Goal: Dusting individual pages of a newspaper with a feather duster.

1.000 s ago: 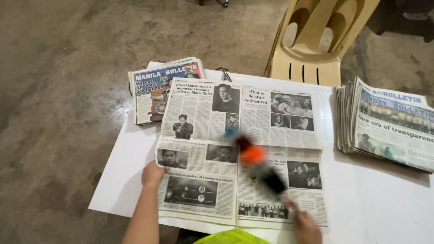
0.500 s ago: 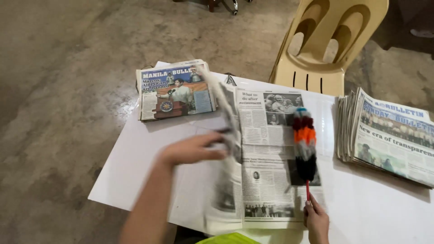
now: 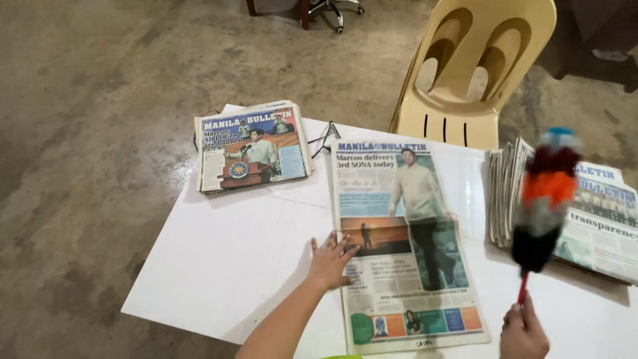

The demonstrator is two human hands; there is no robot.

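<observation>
Left hand (image 3: 330, 260): fingers spread and flat, palm down, pressing the left edge of the folded newspaper (image 3: 402, 246) near its middle
Right hand (image 3: 524, 331): closed around the red handle of the feather duster (image 3: 543, 199); fingers curled tight, though the frame edge cuts off part of the hand
Newspaper, place: lies flat on the white table (image 3: 226, 259), front page up, long side running away from the person, between the two stacks
Newspaper, look: broadsheet folded to one page, blue masthead band, large photo of a standing figure in a pale shirt, smaller sunset photo, coloured boxes along the bottom
Newspaper, handling: judged light, limp and easy to tear or crease; thin sheets probably slide on each other; best taken by the folded spine or with a flat palm, not one corner
Duster, look: fluffy head in bands of blue, dark red, orange, grey and black, blurred, held upright over the right stack (image 3: 565, 206)
Duster, handling: light, soft head, stiff thin handle
Left stack (image 3: 252, 143): folded papers at the far left corner
Chair (image 3: 475, 73): beige plastic, behind the table
</observation>
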